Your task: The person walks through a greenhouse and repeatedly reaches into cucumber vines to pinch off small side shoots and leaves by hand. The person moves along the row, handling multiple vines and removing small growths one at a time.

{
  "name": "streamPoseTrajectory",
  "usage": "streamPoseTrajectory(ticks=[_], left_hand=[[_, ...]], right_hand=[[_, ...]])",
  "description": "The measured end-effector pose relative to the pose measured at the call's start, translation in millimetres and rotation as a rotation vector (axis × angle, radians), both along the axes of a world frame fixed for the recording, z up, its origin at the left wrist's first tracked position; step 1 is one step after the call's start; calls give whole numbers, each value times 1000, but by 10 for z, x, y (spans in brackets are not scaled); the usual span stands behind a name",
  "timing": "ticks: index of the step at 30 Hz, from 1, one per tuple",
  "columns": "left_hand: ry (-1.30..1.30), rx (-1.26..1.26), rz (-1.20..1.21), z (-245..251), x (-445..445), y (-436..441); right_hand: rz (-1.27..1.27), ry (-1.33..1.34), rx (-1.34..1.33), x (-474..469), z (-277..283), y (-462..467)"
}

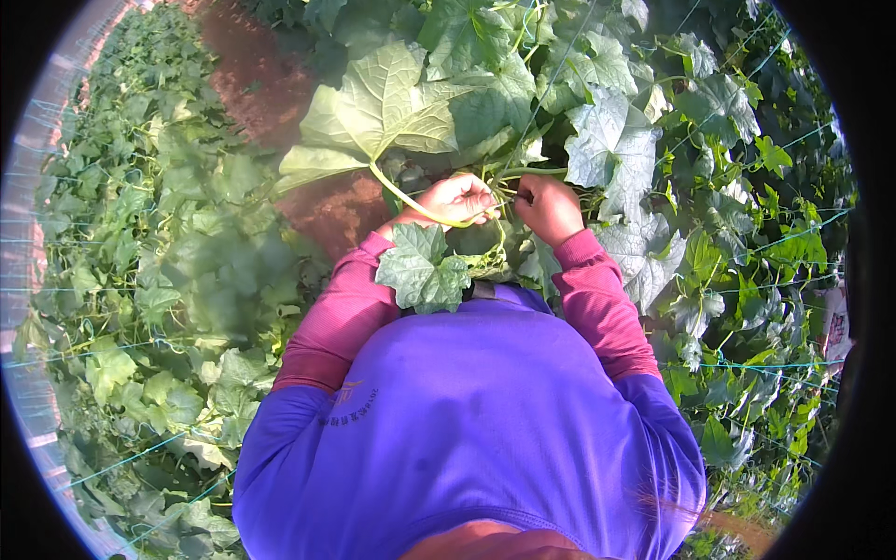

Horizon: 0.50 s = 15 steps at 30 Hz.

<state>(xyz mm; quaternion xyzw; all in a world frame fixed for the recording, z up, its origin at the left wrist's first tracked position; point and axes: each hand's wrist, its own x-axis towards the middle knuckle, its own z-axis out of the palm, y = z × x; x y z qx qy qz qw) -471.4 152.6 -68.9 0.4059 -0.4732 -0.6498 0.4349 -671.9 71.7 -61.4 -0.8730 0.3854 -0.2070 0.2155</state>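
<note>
My left hand [455, 199] pinches thin green vine stems [498, 192] between thumb and fingers, in front of my chest. Across that hand runs a thick pale leaf stalk [395, 187], which carries a large leaf [381, 115] with its light underside turned up. Close by on the right, my right hand [549, 208] is curled with its fingertips at the same cluster of stems; what lies inside its grip is partly hidden. Below the left hand hang a smaller green leaf [423, 269] and curly tendrils [498, 245].
A slanting trellis string [549, 91] comes down to the stems between my hands. Dense vine foliage [728, 259] crowds the right side, crossed by teal cords [777, 363]. Another leafy row [161, 252] stands at left, beyond a strip of reddish soil [255, 77].
</note>
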Motion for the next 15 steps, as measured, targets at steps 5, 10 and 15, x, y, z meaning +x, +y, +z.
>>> streamPoseTrajectory(ticks=[5, 10, 15], left_hand=[[-80, 165, 128, -132, -31, 155], [-236, 141, 153, -528, 1, 188], [-12, 181, 276, -303, -72, 184]], right_hand=[[-16, 112, 504, 14, -161, 155], [-12, -178, 406, 194, -592, 386], [-8, -549, 518, 220, -538, 304]])
